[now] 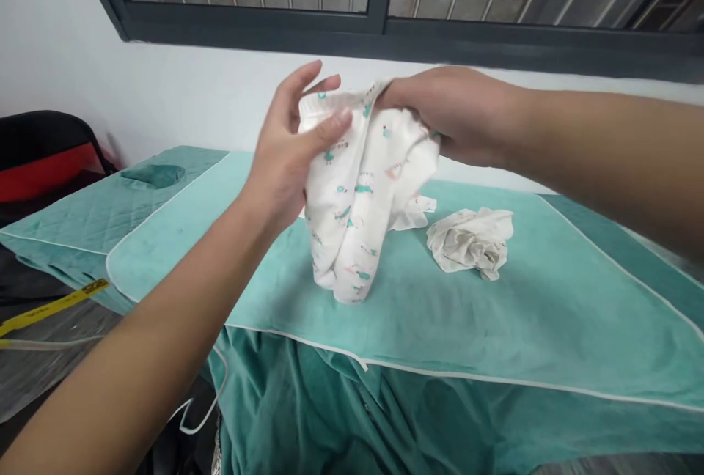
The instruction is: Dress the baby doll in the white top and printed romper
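A small white garment (357, 196) with a teal and pink print hangs above the teal towel (495, 328), its lower end touching the cloth. My left hand (291, 145) pinches its upper left edge between thumb and fingers. My right hand (456, 116) is closed over its top right part, gripping the fabric from above. A crumpled white cloth (470, 240) lies on the towel just right of the garment.
The towel with white piping covers a table draped in darker teal quilted fabric (82, 218). A white wall and a dark-framed window (385, 20) stand behind. A black and red bag (44, 152) sits at far left, yellow tape (55, 306) below it.
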Demonstrator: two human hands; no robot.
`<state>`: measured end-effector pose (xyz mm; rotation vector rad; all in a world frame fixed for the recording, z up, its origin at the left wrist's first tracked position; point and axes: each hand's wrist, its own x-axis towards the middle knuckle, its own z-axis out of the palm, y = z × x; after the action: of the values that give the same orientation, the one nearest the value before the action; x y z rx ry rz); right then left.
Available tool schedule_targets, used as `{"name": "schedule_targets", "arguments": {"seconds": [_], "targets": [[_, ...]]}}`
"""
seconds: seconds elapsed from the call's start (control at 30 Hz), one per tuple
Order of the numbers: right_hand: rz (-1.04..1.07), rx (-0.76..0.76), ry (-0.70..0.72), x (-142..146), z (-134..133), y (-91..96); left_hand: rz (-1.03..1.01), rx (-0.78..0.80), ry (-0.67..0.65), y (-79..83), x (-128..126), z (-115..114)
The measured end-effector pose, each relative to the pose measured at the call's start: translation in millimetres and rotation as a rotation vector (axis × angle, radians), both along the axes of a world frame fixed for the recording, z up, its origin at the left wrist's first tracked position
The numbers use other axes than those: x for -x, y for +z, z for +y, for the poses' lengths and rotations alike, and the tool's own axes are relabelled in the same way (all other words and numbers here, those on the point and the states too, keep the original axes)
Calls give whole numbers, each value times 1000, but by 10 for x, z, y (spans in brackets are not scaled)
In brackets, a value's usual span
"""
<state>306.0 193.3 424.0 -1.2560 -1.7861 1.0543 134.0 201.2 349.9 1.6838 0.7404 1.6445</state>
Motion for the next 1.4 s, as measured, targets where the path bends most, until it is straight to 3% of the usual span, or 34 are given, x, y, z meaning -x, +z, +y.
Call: {"name": "schedule_targets", "arguments": {"seconds": [0.13, 0.27, 0.37, 0.43, 0.53, 0.6, 0.67, 0.73, 0.8, 0.87, 0.9, 0.97, 1.03, 1.1, 1.3, 1.4], "targets": [[360, -67, -30, 145, 60, -57, 38, 198, -198, -347, -113, -79], [352, -44, -121, 139, 215, -266, 75, 372, -229, -696, -85, -128], [251, 3, -200, 48, 408, -585, 41, 408, -96, -839, 24, -121], [72, 77, -191, 1, 522, -862, 64, 389, 60, -886, 101, -96], [-255, 178, 23, -8, 619, -1288, 79, 306, 259, -981, 193, -2], [-429, 117, 169, 2, 657, -1516, 37, 317, 281, -1123, 243, 116], [-528, 17, 205, -10, 720, -1673, -2, 434, 259, -1336, 298, 270], [-559, -67, 142, -59, 840, -1775, 36, 629, 299, -1572, 359, 425], [-568, -119, 31, -140, 1023, -1857, 152, 712, 489, -1759, 409, 540], [-562, -135, -92, -234, 1258, -1950, 286, 566, 638, -1851, 415, 594], [-553, -134, -150, -281, 1390, -2004, 343, 462, 634, -1861, 393, 600], [-542, -150, -248, -368, 1674, -2120, 428, 347, 478, -1841, 303, 596], [-547, -165, -315, -444, 1973, -2229, 469, 397, 295, -1813, 174, 608], [-543, -119, -332, -508, 2272, -2315, 437, 521, 196, -1809, 50, 672], [-474, 112, -272, -639, 2973, -2412, 81, 933, -144, -1812, -95, 1019], [-413, 222, -135, -681, 3161, -2395, -135, 1033, -297, -1793, -151, 1128]]}}
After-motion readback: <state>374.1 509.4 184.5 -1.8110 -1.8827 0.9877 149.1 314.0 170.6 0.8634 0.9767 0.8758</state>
